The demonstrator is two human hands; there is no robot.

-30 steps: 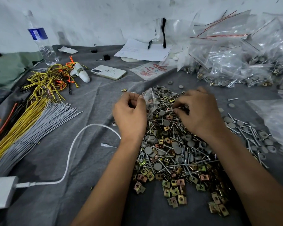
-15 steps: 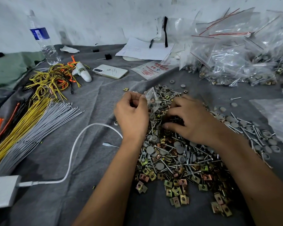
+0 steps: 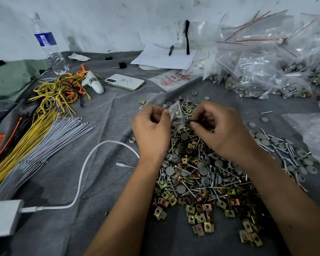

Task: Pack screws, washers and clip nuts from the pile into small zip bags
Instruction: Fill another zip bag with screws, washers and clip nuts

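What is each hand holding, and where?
Left hand pinches the small zip bag by its left edge. Right hand pinches something tiny at the bag's mouth; too small to tell.

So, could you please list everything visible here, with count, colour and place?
zip bag: one, clear, held above the pile
pile: many screws, grey washers, brass clip nuts, centre
filled bags: many, clear, back right
phone: one, white, behind the pile
bottle: one, clear, blue label, back left
cable ties: bundles, grey, yellow, orange, left
cable: one, white, front left
papers: white, back centre
left hand: holds the bag
right hand: fingers at the bag's mouth
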